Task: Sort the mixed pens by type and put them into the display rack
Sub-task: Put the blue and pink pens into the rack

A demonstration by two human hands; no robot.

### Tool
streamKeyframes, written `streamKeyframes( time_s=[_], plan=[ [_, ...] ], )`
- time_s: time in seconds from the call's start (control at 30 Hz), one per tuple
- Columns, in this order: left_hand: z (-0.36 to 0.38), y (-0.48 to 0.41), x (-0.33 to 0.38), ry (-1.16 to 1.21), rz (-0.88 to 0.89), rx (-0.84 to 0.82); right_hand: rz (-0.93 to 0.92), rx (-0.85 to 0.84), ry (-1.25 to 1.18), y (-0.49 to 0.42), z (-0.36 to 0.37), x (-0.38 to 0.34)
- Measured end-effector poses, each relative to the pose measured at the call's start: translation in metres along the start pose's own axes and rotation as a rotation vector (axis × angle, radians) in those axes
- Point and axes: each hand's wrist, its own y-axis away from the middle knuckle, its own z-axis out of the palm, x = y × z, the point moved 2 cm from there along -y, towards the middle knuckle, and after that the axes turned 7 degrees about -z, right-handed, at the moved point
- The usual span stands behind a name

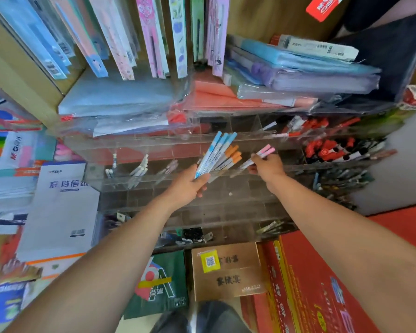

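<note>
My left hand (pixel 190 182) grips a fanned bunch of white pens, several with blue caps (pixel 222 139) and several with orange caps (pixel 233 153), held up in front of the clear acrylic display rack (pixel 226 203). To its right, my right hand (pixel 265 165) pinches two pink-capped pens (pixel 265 150) over a middle-row compartment of the rack. Small groups of white pens (pixel 141 168) stand in compartments to the left. Red-capped pens (pixel 322 147) fill compartments on the right.
Plastic-wrapped folders (pixel 298 75) are stacked on top of the rack, with packaged stationery hanging above. Paper reams (pixel 60 205) lie at left. A brown carton (pixel 226 270) and a red box (pixel 310 284) sit below the rack. Dark clips (pixel 192 235) lie in the bottom row.
</note>
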Motion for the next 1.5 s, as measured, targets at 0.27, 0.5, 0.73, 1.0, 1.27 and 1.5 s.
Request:
streamKeyframes(
  time_s=[0.27,0.5,0.73,1.0,1.27,1.5],
  plan=[
    [0.002,0.003,0.006,-0.019,0.000,-0.026,-0.010,0.111,0.012,-0.002,-0.009,0.002],
    [0.008,0.009,0.019,-0.033,0.031,-0.114,-0.164,-0.030,-0.230,0.049,-0.013,-0.016],
    [0.032,0.016,0.034,-0.170,0.092,-0.360,-0.002,-0.509,-0.385,0.086,0.001,-0.009],
    [0.053,0.006,0.056,-0.314,0.044,-0.407,0.051,-0.241,-0.378,0.071,-0.036,-0.001],
    [0.054,-0.029,0.062,-0.671,0.233,-0.011,-0.044,0.332,-0.266,0.018,-0.085,-0.006],
    [0.056,-0.041,0.058,-0.806,0.368,0.091,-0.092,0.436,-0.204,-0.005,-0.069,-0.008]
  ],
)
